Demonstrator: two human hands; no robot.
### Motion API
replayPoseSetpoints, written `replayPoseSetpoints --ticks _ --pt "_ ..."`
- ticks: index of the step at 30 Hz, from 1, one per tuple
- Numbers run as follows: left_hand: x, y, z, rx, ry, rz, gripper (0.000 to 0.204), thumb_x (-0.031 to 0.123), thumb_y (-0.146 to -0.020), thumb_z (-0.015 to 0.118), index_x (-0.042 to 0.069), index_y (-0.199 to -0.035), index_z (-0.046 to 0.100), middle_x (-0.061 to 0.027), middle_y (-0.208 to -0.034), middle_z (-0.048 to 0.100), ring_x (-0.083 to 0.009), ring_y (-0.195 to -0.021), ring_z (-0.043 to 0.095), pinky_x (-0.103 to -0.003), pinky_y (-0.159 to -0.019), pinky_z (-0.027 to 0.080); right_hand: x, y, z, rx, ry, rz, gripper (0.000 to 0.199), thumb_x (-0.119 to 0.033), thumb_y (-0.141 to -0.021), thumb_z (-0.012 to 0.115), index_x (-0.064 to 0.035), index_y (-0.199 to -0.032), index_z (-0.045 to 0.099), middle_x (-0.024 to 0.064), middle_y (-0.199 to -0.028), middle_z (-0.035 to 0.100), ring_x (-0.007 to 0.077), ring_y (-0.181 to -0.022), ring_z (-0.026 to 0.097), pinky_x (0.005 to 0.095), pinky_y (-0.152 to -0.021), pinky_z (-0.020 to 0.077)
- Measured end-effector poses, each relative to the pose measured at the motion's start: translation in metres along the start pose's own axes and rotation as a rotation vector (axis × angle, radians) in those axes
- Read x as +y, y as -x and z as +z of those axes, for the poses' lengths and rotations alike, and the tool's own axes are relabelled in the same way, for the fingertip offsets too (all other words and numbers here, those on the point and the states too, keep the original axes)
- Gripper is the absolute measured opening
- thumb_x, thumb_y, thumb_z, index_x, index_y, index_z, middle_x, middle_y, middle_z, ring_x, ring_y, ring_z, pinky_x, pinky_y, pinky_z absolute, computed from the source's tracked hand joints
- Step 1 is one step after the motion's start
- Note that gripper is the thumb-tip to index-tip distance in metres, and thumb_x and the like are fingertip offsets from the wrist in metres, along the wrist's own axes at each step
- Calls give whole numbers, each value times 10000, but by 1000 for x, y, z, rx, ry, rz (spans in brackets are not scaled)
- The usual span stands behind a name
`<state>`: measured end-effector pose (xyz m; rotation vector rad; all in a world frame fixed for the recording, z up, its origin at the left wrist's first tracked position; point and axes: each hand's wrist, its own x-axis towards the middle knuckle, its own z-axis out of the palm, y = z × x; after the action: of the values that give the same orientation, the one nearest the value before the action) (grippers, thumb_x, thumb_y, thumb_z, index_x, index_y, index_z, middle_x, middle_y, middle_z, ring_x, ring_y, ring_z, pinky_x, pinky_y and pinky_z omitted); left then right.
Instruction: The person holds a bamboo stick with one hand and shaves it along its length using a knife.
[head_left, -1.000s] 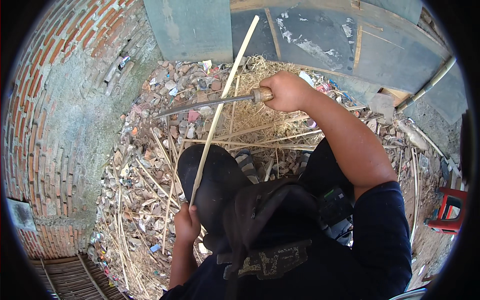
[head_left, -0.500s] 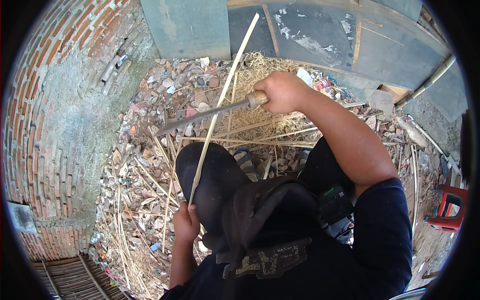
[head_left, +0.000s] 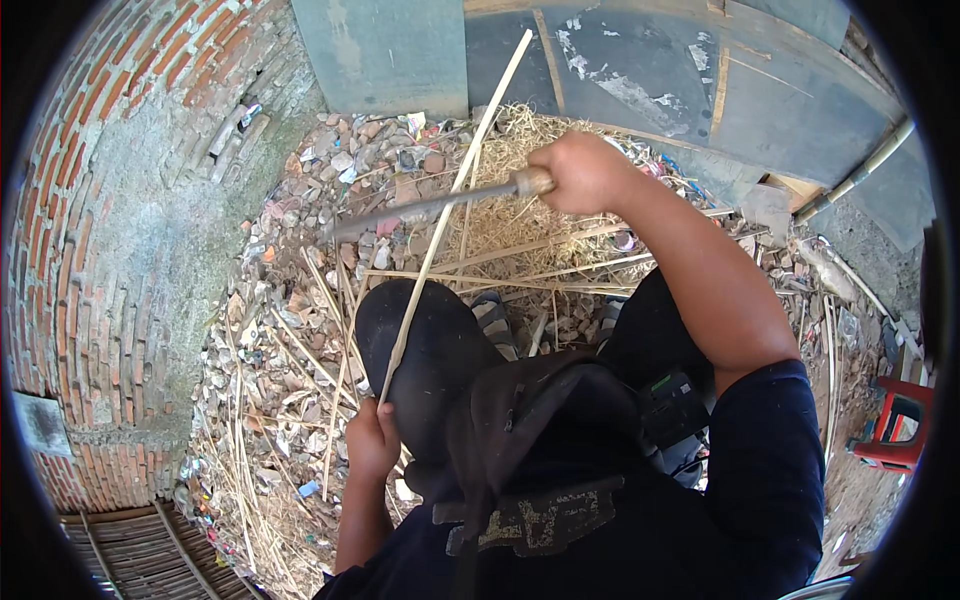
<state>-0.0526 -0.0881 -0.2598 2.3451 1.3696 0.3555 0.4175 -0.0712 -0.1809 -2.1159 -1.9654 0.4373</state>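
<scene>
- The right hand (head_left: 585, 172) has its fingers closed around the pale wooden handle of a long grey metal blade (head_left: 420, 208), which reaches out to the person's left, roughly level above the ground.
- The left hand (head_left: 372, 440) sits low by the person's left knee with its fingers closed on the lower end of a long, thin pale bamboo strip (head_left: 450, 205).
- The bamboo strip runs from the left hand steeply up and away to the dark grey panels (head_left: 650, 90) at the top of the view, where its far end shows against them.
- The blade crosses the bamboo strip about midway along the strip; whether metal and bamboo touch at the crossing cannot be told.
- A black trouser knee (head_left: 425, 350) lies just beside the strip's lower part, and a striped sandal (head_left: 493, 322) shows beyond it.
- The ground under the work is a litter of broken reddish and grey rubble (head_left: 300, 270) with a heap of dry straw-coloured shavings (head_left: 520, 220) on it.
- More loose bamboo slivers (head_left: 500, 278) lie crossed on the rubble, near the feet.
- A curved red brick wall (head_left: 110, 220) with a grey plastered patch stands at the left.
- A red plastic stool (head_left: 900, 430) stands well apart at the right edge.
</scene>
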Motion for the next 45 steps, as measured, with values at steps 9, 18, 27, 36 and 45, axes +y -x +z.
replayPoseSetpoints --ticks 9,18,27,36,45 --pt "5 1 -6 -32 -23 -28 275 215 -1028 506 14 -841 509 -245 -610 558 -481 -593 583 -517 -521 421 0 2 4 72 -52 91 264 -194 -794 676 -72 -1025 716 192 -939 716 357 -925 698 472 -858 562" --pt "4 -6 -5 -11 -7 9 424 314 -1069 434 -17 -807 483 -221 -581 497 -448 -562 546 -477 -526 383 -3 -9 21 26 -53 -71 160 -179 -730 701 -84 -859 694 154 -789 698 354 -792 700 490 -746 557" --pt "2 1 -2 -19 -33 -48 354 287 -1047 459 -12 -874 538 -238 -600 557 -481 -597 590 -514 -529 428 -35 5 3 4 117 -60 273 -208 -773 696 -107 -1026 706 141 -967 724 350 -948 699 481 -852 567" --pt "5 -4 -6 -46 0 -29 295 242 -1033 496 0 -866 524 -241 -596 556 -487 -588 584 -530 -525 423 -23 0 10 42 113 -10 213 -191 -780 690 -106 -975 703 136 -897 721 342 -910 707 489 -818 573" --pt "11 -2 -9 -27 -72 -45 279 241 -1026 513 22 -852 512 -251 -626 574 -489 -624 592 -540 -537 429 -1 -15 16 -3 19 57 179 -187 -830 661 -112 -983 714 105 -877 721 288 -874 716 460 -806 580"
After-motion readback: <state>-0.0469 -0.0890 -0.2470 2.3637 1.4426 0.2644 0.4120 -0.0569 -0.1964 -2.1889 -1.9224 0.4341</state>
